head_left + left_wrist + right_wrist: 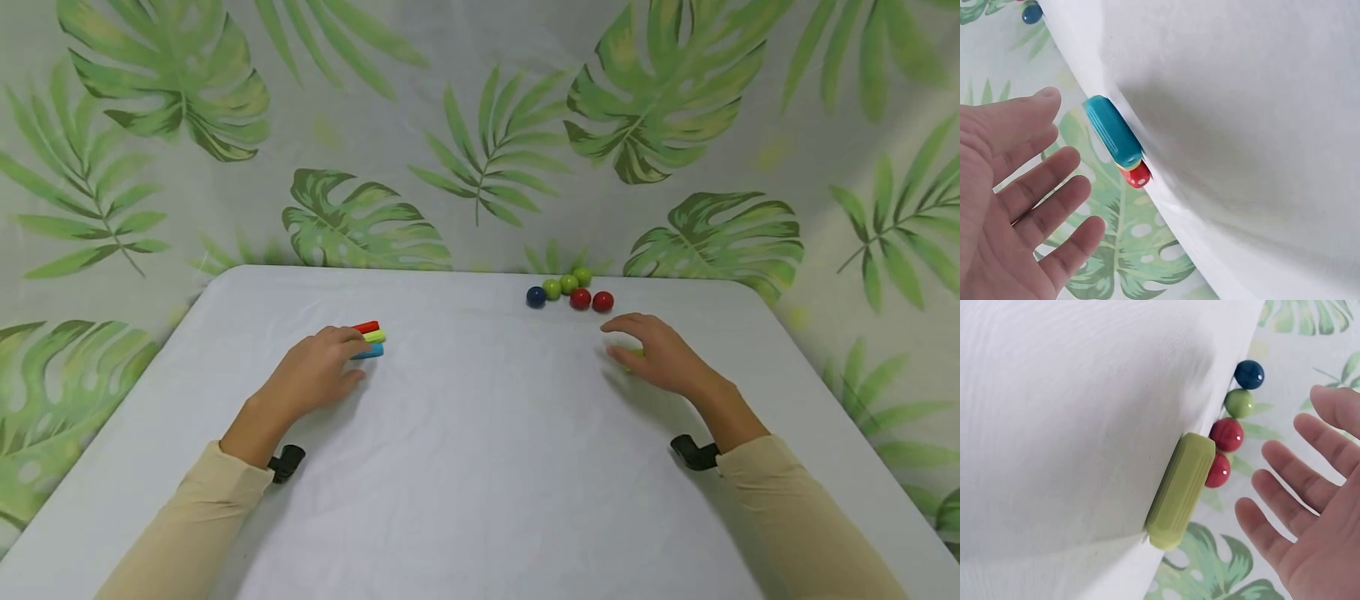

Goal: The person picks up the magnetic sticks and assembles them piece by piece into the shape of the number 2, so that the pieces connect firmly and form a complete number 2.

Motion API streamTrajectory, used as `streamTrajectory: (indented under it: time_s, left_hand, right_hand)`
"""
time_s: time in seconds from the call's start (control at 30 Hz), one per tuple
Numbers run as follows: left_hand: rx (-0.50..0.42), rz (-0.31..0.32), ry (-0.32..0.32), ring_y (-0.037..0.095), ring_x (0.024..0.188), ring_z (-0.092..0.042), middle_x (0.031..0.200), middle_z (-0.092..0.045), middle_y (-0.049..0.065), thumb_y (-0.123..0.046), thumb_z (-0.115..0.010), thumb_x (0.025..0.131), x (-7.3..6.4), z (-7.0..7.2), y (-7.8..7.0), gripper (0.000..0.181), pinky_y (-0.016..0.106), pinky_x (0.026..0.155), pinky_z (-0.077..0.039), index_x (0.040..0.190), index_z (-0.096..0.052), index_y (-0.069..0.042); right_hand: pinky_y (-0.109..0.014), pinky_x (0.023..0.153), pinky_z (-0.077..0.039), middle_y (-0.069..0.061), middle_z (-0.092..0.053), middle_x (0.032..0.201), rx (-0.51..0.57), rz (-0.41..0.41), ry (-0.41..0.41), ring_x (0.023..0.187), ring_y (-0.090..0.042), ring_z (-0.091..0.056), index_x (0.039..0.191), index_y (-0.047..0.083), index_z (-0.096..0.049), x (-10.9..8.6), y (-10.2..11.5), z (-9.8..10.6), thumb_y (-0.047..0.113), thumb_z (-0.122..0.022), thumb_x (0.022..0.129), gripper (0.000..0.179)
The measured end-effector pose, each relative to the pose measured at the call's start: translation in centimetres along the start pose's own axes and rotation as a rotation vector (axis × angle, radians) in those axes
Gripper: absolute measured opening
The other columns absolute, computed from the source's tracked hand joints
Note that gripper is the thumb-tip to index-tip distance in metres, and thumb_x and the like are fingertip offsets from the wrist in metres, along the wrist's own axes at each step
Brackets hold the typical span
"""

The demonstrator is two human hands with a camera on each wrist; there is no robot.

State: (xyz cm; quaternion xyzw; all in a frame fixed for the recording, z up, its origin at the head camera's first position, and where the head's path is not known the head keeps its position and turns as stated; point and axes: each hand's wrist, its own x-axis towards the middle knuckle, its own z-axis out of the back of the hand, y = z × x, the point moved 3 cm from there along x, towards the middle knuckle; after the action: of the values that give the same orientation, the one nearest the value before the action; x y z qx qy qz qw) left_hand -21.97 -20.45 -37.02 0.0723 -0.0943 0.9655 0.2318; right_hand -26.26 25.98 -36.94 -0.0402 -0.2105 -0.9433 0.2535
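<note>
**Green peg lying under an open right hand**

The green peg [1180, 490] is lying flat on the white worktop [480, 467], just beneath the right hand [660, 358], which is hovering over it with fingers [1285, 481] spread and relaxed, holding nothing. In the head view only a sliver of the peg is showing under the palm. It is looking like a short, faceted stick of hard plastic or painted wood: light, stiff, smooth, and likely to roll a little if nudged sideways. Pinching it across the middle of its long sides would probably be the steadiest hold.

Just beyond it a cluster of balls [570, 292] is sitting near the far edge: one blue, three green, two red, touching or nearly so.

The left hand [315, 379] is hovering open too, fingers straight, just beside a small stack of pegs [369, 340], red, yellow and blue lying side by side. Whether the fingertips are touching the stack is hard to tell.
</note>
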Motion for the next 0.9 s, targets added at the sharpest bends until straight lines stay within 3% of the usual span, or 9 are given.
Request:
streamTrajectory:
  time_s: [0.13, 0.37, 0.67, 0.9]
  left_hand:
    - [0.005, 0.036, 0.045, 0.037, 0.112, -0.062, 0.122, -0.066, 0.018, -0.013, -0.070, 0.088, 0.5, -0.3, 0.8, 0.034, 0.052, 0.092, -0.053, 0.122, -0.069, -0.004]
    - [-0.025, 0.096, 0.110, 0.029, 0.095, -0.064, 0.110, -0.063, 0.014, -0.017, -0.070, 0.090, 1.2, -1.1, 1.3, 0.032, 0.049, 0.087, -0.054, 0.119, -0.070, -0.004]
    - [-0.095, 0.136, 0.194, 0.035, 0.110, -0.063, 0.116, -0.066, 0.015, -0.010, -0.069, 0.091, 2.0, -1.7, 1.8, 0.028, 0.053, 0.101, -0.049, 0.118, -0.069, -0.001]
    - [-0.146, 0.147, 0.251, 0.031, 0.112, -0.062, 0.120, -0.068, 0.014, -0.011, -0.070, 0.090, 3.0, -2.5, 1.2, 0.029, 0.050, 0.102, -0.048, 0.118, -0.069, -0.003]
  right_hand:
    - [-0.062, 0.109, -0.037, -0.023, -0.060, 0.134, 0.032, -0.016, 0.009, 0.130, -0.044, -0.049, 0.130, 0.000, -0.061, 0.2, -0.1, -0.1, 0.011, -0.063, 0.095, 0.036]
    - [-0.061, 0.102, -0.044, -0.024, -0.059, 0.135, 0.058, -0.025, 0.013, 0.129, -0.044, -0.049, 0.131, 0.000, -0.060, 0.1, 0.2, -0.1, 0.013, -0.062, 0.097, 0.036]
    - [-0.061, 0.100, -0.046, -0.022, -0.057, 0.138, 0.076, -0.051, 0.018, 0.130, -0.043, -0.049, 0.132, 0.003, -0.059, 0.5, 0.1, 0.3, 0.017, -0.060, 0.098, 0.037]
    - [-0.061, 0.101, -0.046, -0.022, -0.055, 0.140, 0.094, -0.083, 0.037, 0.132, -0.042, -0.047, 0.134, 0.003, -0.057, 0.9, -0.4, 0.3, 0.020, -0.059, 0.100, 0.038]
